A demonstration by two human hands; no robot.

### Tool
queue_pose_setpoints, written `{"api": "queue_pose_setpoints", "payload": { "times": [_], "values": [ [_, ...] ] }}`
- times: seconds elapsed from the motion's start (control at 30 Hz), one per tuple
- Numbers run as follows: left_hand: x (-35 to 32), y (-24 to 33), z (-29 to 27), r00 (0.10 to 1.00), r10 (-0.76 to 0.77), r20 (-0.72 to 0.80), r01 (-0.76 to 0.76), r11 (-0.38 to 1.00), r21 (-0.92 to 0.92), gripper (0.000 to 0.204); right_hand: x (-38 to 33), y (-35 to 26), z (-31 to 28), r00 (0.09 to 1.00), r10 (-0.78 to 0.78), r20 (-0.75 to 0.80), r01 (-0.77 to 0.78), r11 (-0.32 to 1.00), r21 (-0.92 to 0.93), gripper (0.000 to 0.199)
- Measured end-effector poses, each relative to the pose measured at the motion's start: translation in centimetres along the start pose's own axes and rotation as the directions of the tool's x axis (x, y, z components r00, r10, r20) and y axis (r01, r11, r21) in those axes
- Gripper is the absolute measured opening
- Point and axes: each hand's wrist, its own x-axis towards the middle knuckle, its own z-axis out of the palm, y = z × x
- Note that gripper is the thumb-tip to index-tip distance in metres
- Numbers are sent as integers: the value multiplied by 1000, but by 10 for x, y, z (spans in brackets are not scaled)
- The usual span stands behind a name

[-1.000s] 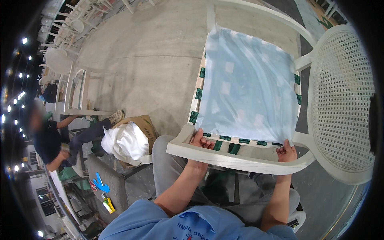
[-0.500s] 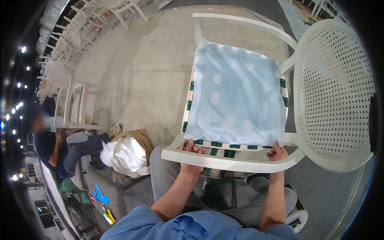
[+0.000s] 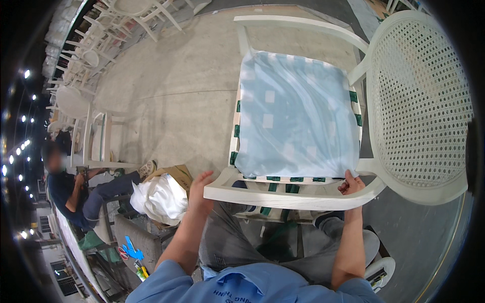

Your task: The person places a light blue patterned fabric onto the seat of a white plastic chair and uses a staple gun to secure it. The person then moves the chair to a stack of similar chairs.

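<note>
A white armchair (image 3: pixel 293 200) with a woven-cane round back (image 3: pixel 419 101) stands before me, turned sideways. Over its seat lies a thin, pale, see-through cloth (image 3: pixel 295 116), lightly wrinkled. Dark green webbing straps (image 3: pixel 273 179) show along the seat's edges past the cloth. My right hand (image 3: pixel 351 186) pinches the cloth's near right corner, beside the joint of armrest and back. Off the cloth, my left hand (image 3: pixel 201 193) is raised just outside the near armrest's left end, fingers stretched and holding nothing.
A brown bag with white cloth (image 3: pixel 160 198) stands to my left. Past it a seated person (image 3: pixel 76 187) works. On a grey padded seat (image 3: pixel 136 232) lie red-handled scissors (image 3: pixel 123 252), a blue item (image 3: pixel 133 248) and a yellow tool (image 3: pixel 143 271). White chairs (image 3: pixel 93 55) crowd the far left.
My left hand has let go of the cloth's near left corner and moved left, outside the armrest. My right hand stays at its corner. The cloth lies flatter against the seat.
</note>
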Motion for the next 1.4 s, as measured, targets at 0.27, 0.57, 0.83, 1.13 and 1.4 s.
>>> {"api": "queue_pose_setpoints", "payload": {
  "times": [0.27, 0.57, 0.83, 1.13, 1.4],
  "values": [
    [54, 54, 79, 954, -141, 263, -176, 446, 878, 32, -1, -5, 1, 1000, 20, 21, -21, 999, 27, 23],
    [53, 53, 65, 942, -26, 336, -224, 696, 682, 17, -5, -2, 4, 999, -32, -3, 31, 989, -145, 32],
    [70, 36, 48, 956, 79, 283, -239, 770, 591, 10, -21, -15, 8, 994, 56, 96, -36, 980, -194, 33],
    [66, 44, 44, 946, -109, 304, -155, 675, 722, 18, -7, 4, -7, 971, 2, 240, -28, 994, 102, 18],
    [62, 42, 41, 952, -144, 271, -97, 696, 712, 20, -8, 10, -13, 977, -4, 214, -21, 993, 116, 27]
  ]
}}
